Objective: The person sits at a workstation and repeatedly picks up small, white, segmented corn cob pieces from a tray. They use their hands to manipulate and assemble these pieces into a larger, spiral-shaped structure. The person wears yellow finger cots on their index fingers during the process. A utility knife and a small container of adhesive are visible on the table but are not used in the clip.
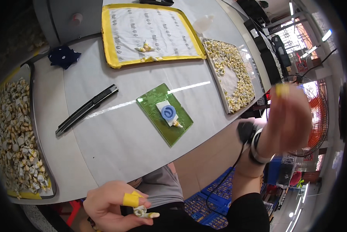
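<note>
Low in front of me, my left hand pinches a small white-and-yellow moulded piece between thumb and fingers; yellow tape wraps one digit. My right hand is raised at the far right, off the table, smeared by motion, with yellow on a fingertip. Its fingers are too blurred to tell what they hold. On the table a green glass plate bears a white pad with a blue round blob and a small yellow-and-white piece at its near end.
A cloth-lined yellow-edged tray with few pieces lies at the back. Trays full of small pieces stand at right and left. A black utility knife, dark blue dotted cloth, blue crates and orange fan are around.
</note>
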Tool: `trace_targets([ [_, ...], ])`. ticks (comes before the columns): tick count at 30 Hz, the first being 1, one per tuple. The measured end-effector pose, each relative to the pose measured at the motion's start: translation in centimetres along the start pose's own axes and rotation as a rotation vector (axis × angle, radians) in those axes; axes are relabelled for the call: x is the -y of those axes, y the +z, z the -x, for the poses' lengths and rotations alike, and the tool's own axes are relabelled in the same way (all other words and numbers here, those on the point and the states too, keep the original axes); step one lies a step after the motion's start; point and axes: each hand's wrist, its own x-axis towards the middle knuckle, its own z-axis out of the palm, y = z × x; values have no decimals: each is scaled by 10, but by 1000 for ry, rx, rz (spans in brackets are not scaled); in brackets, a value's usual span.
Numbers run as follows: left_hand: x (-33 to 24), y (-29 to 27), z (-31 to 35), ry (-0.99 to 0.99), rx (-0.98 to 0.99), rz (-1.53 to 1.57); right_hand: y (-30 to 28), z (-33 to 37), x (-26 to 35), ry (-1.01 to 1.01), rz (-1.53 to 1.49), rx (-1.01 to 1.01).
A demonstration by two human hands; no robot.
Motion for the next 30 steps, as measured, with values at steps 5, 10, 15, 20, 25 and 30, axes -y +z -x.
trace_targets([
  [5,-1,-3,6,-61,-11,45,-16,2,-133,307,300,788],
  [10,6,1,17,-245,-272,44,6,35,-167,461,81,960],
  [15,8,-3,8,-278,-252,30,12,45,-175,507,109,944],
  [20,9,-5,8,-248,-217,38,12,45,-180,427,100,942],
  [25,17,-13,11,-141,-138,71,14,44,-173,414,113,915],
  [30,17,-15,12,-146,-135,133,10,38,-168,389,142,794],
])
